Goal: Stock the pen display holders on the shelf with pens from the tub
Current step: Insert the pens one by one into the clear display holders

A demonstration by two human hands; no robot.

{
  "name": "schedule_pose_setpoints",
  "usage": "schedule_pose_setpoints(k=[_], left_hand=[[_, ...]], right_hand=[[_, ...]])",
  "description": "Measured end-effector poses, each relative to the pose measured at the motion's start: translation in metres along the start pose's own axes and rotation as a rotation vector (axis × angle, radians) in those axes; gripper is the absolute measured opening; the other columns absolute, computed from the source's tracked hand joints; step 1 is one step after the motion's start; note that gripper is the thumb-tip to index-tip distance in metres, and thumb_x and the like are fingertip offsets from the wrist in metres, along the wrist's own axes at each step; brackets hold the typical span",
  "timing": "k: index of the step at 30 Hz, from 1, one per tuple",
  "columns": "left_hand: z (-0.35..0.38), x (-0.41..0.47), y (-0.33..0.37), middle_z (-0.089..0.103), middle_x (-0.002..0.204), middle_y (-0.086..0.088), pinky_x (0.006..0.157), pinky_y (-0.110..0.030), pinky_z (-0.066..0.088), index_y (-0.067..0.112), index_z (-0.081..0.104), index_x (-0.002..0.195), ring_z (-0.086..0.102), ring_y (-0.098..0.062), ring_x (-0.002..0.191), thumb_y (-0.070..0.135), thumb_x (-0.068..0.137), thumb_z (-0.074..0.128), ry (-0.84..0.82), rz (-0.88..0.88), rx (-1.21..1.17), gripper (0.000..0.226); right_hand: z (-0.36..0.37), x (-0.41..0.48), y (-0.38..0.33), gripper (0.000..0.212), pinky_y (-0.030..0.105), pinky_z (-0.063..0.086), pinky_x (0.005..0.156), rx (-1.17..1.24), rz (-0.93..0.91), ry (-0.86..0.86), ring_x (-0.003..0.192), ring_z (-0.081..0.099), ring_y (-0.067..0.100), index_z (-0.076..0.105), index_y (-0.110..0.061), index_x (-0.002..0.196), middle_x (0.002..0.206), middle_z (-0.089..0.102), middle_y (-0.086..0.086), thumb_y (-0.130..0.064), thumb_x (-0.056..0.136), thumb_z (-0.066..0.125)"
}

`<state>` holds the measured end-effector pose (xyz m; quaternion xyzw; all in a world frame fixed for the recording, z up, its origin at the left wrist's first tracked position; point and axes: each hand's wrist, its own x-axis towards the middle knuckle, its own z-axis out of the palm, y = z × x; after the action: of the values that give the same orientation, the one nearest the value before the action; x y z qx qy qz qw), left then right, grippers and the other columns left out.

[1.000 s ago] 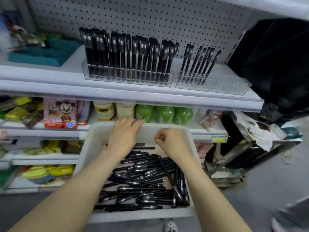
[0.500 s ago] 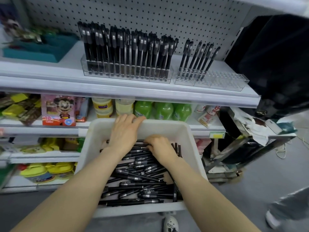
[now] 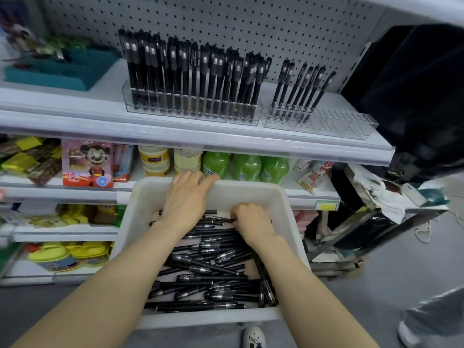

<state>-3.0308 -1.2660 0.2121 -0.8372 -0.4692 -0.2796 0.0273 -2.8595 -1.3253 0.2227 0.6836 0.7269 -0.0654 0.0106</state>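
Observation:
A white tub [image 3: 283, 197] full of loose black pens [image 3: 213, 270] sits in front of me at waist height. My left hand [image 3: 187, 197] lies over the tub's far rim, fingers curled on the edge. My right hand [image 3: 251, 221] is down among the pens at the tub's far end, fingers closed around a pen there. On the top shelf [image 3: 100, 121] a clear holder [image 3: 193, 114] is packed with upright black pens. Next to it on the right, a second clear holder [image 3: 334, 123] has several pens in its left part and bare slots on the right.
A teal tray [image 3: 60, 71] stands at the shelf's left. Lower shelves hold green bottles [image 3: 246, 167], yellow jars, a pink toy box [image 3: 86, 163] and snacks. A black cloth-covered object [image 3: 414, 96] hangs at right. Another person's leg [image 3: 431, 320] shows at bottom right.
My right hand has dropped from above the tub into the pens at its far end and closed on one. My left hand stays on the rim. The camera has shifted slightly.

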Motion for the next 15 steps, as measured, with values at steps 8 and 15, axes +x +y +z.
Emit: schedule_pose_setpoints(k=[8, 15], left_hand=[[-0.03, 0.03, 0.001, 0.063, 0.122, 0.0, 0.092, -0.039, 0.044, 0.031, 0.059, 0.131, 0.055, -0.027, 0.114, 0.022, 0.101, 0.043, -0.23, -0.176, -0.208, 0.035], [-0.061, 0.096, 0.039, 0.067, 0.112, 0.005, 0.083, -0.038, 0.05, 0.028, 0.068, 0.116, 0.063, -0.022, 0.102, 0.024, 0.096, 0.056, -0.092, -0.033, -0.191, 0.024]], right_hand=[[-0.032, -0.005, 0.024, 0.024, 0.035, 0.053, 0.079, 0.543, 0.073, 0.035, 0.082, 0.063, 0.025, 0.06, -0.021, 0.109, 0.095, 0.064, 0.003, -0.007, 0.09, 0.059], [-0.103, -0.005, 0.069, 0.002, 0.027, 0.055, 0.06, 0.998, -0.015, 0.178, 0.063, 0.054, 0.008, 0.06, -0.014, 0.094, 0.075, 0.055, -0.001, -0.016, 0.095, 0.06]])
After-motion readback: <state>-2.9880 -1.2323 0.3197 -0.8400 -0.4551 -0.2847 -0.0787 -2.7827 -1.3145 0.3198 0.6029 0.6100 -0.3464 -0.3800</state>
